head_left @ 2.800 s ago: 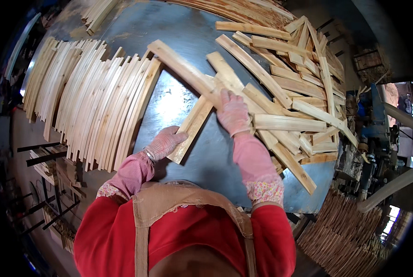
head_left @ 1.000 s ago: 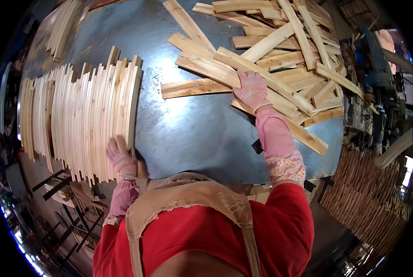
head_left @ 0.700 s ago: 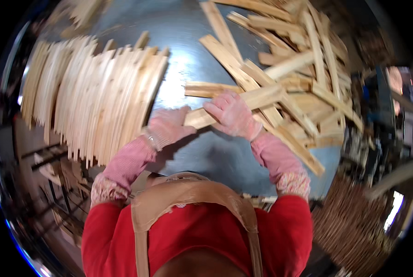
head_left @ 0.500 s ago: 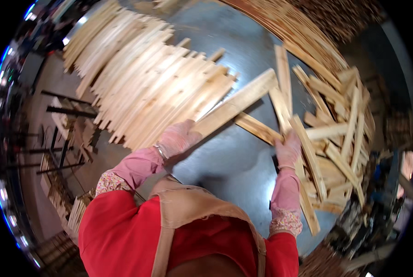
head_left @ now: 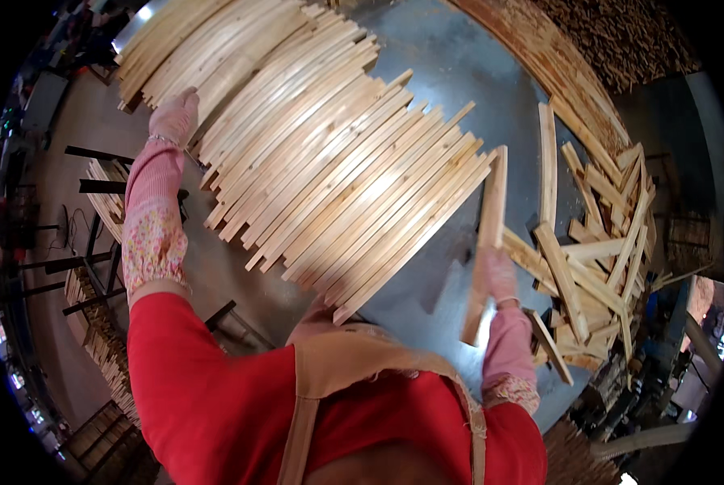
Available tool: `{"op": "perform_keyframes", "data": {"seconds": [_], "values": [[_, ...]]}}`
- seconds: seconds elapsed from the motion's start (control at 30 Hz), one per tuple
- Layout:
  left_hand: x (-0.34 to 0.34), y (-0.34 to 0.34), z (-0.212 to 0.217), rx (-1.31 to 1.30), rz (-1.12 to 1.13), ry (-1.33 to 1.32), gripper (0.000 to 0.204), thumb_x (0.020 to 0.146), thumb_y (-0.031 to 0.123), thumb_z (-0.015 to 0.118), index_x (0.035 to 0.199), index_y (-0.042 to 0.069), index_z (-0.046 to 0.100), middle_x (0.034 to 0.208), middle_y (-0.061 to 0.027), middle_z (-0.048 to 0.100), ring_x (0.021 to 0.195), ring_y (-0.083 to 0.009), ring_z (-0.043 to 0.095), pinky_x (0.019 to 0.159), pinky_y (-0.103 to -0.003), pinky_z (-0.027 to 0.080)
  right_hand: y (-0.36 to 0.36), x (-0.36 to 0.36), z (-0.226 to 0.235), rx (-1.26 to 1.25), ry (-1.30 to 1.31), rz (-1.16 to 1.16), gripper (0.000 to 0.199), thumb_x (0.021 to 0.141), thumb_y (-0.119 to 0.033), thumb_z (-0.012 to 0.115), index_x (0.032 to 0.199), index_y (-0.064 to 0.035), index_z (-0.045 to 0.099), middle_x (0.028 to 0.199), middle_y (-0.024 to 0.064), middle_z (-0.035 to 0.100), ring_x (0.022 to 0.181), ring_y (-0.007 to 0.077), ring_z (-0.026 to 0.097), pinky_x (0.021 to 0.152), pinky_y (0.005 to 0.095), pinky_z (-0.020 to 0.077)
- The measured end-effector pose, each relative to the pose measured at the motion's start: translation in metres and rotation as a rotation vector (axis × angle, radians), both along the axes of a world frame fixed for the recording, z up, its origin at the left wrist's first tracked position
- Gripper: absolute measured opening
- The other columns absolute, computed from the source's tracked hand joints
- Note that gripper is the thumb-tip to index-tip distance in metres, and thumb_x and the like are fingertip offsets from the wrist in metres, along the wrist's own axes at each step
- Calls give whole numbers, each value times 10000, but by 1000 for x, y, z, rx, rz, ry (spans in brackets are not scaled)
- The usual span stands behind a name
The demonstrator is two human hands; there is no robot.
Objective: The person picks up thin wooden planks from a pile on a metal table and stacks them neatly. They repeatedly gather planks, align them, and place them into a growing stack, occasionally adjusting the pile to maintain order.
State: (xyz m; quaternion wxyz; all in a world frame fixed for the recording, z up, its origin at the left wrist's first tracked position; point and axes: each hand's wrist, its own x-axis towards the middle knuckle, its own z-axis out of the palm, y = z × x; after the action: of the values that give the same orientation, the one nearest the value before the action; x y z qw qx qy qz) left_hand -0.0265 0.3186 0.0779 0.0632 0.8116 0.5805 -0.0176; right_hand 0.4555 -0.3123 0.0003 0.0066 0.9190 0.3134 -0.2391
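A broad row of pale wooden strips (head_left: pixel 321 153) lies side by side across the metal table, their ends uneven. My left hand (head_left: pixel 176 117), in a pinkish glove, is at the near ends of the strips on the far left. Its fingers are closed around the end of a wider-looking wooden strip (head_left: pixel 253 69); the fingertips are partly hidden. On the right, my right hand (head_left: pixel 499 275) grips another wooden strip (head_left: pixel 493 194) around its lower half. That strip stands tilted, apart from the row's right side, its far end close to the row's corner.
A loose heap of wooden pieces (head_left: pixel 596 267) covers the table's right side. Long boards (head_left: pixel 540 48) line the far right edge. Black metal racks (head_left: pixel 103 186) stand on the floor to the left. Bare metal tabletop (head_left: pixel 426 283) shows between row and heap.
My left hand has moved far left and forward with its strip, away from the middle. My right hand has lifted a strip from beside the heap. The row now appears further right.
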Motion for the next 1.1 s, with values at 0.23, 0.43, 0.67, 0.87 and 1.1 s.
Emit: {"op": "perform_keyframes", "data": {"seconds": [0.23,0.43,0.67,0.87,1.1], "values": [[-38,46,-45,-204,42,-191,856,1042,729,414,1623,102,461,1624,-209,507,1527,-379,438,1253,-433,337,97,-170,-31,302,273,-407,987,1012,-714,542,1629,30,343,1334,297,693,1255,482,647,1060,464,502],[-19,11,-23,-126,44,-86,928,951,746,586,1600,92,477,1556,-219,557,1445,-367,531,1200,-420,415,88,-164,-50,438,263,-389,1079,985,-744,566,1619,93,316,1292,320,705,1233,469,667,1030,466,518],[30,-74,0,-1,50,241,965,869,615,730,1631,128,392,1501,-183,558,1356,-358,591,1125,-431,493,95,-164,-34,310,188,-333,1015,995,-712,569,1585,92,379,1300,338,695,1248,479,656,1037,478,514],[12,-83,26,-126,86,180,1049,836,543,769,1681,136,300,1526,-187,561,1384,-352,574,1113,-453,501,96,-169,-44,482,255,-356,929,1003,-660,605,1598,22,394,1311,301,706,1259,472,655,1047,486,507],[-35,-81,12,-155,89,89,945,827,523,795,1598,129,418,1490,-177,594,1345,-349,603,1098,-459,509,95,-171,-49,444,198,-368,890,1024,-613,606,1609,21,385,1420,300,649,1326,451,618,1099,452,477]]}}
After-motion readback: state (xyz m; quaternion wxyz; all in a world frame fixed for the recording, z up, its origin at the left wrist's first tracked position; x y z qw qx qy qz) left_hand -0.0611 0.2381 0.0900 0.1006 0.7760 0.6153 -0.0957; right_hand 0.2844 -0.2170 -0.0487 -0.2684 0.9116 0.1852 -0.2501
